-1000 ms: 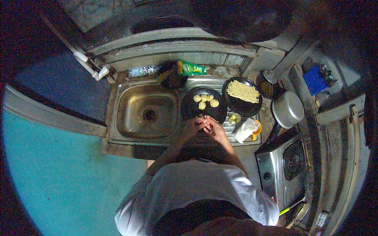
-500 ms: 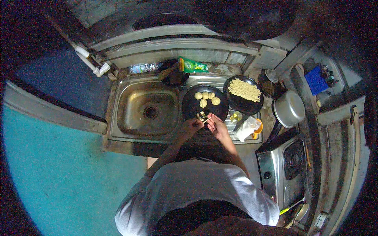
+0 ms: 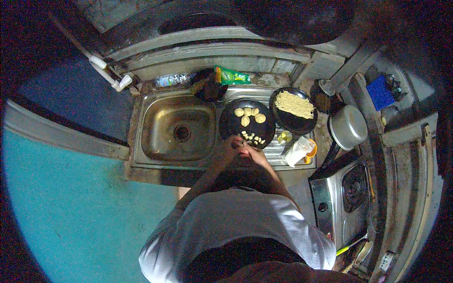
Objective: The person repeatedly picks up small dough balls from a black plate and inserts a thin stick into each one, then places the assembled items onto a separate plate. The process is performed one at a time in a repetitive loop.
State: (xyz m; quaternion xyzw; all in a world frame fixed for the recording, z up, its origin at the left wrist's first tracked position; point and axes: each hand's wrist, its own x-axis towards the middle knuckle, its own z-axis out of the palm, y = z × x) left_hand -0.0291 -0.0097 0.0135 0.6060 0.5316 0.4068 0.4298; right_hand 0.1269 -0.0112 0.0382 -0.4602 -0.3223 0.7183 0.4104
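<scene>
Fingers at the plate's edge: left hand [image 3: 232, 144] and right hand [image 3: 255, 154] meet, digits curled together; whether they grasp something, I cannot tell.
Small pale pieces [image 3: 256, 139]: near part of the dark round plate [image 3: 227, 123], just past the fingers, likely so bits land there.
Pale balls [image 3: 247, 112]: same plate, far half, presumably kept separate.
Noodle-like strips [image 3: 294, 104]: second dark plate [image 3: 292, 124], right, apparently spread flat.
White bag [image 3: 296, 153]: beside an orange cup [image 3: 311, 148], perhaps propped.

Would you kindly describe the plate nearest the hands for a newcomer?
Right of the sink basin lies a ridged drainboard. The round dark plate sits there, hands at its near edge. Unlike the neighbouring plate of pale strips, it holds pale balls and small pieces.
</scene>
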